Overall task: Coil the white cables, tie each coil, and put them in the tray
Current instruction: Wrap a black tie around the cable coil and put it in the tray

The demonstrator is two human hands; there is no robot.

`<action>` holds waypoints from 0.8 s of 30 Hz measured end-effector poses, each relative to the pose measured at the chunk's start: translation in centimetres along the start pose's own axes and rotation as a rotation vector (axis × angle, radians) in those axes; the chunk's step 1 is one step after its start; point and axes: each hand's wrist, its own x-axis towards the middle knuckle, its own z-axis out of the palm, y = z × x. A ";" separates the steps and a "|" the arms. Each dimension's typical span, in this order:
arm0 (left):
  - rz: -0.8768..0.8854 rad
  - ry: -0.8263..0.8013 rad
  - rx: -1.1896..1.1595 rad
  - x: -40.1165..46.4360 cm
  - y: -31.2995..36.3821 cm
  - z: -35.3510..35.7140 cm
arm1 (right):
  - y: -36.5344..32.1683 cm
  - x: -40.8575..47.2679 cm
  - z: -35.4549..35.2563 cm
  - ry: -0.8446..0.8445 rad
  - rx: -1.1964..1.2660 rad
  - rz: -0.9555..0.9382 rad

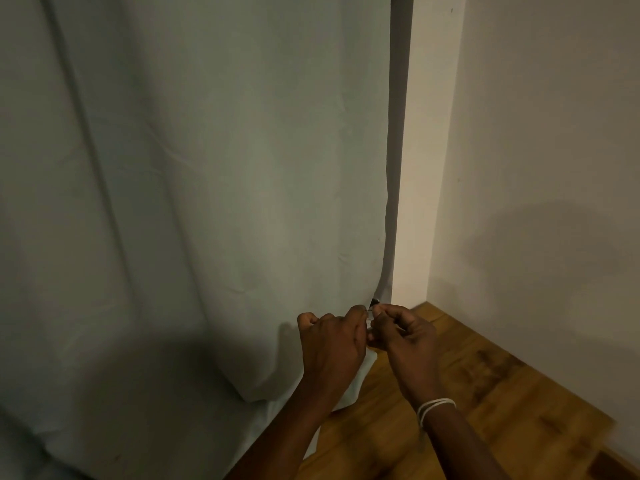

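Note:
My left hand (334, 344) and my right hand (403, 336) are held close together in front of the cloth's lower right edge. Both are closed, pinching something small and thin (370, 309) between the fingertips; a bit of white shows between the hands (370, 329), perhaps part of a white cable, mostly hidden by the fingers. White cord loops (434, 407) wrap around my right wrist. No tray is in view.
A large pale cloth (207, 202) hangs across the left and middle and drapes over a surface at lower left. A plain wall (536, 168) stands on the right. Wooden flooring (485, 393) runs along the bottom right.

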 end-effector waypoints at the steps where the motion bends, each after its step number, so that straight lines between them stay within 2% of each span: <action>1: -0.004 -0.003 -0.001 0.1 0.0 -0.1 | -0.1 0.0 0.0 -0.001 0.005 0.001; 13: 0.033 0.023 0.008 -0.3 -0.2 0.4 | -0.6 -0.2 0.1 -0.016 0.114 0.084; 19: -0.019 0.143 -0.109 -0.5 -0.2 0.3 | -0.7 0.1 -0.3 -0.102 0.157 0.184; 24: -0.002 0.089 -0.081 -0.4 -0.4 0.2 | -0.7 0.0 -0.4 -0.117 0.255 0.260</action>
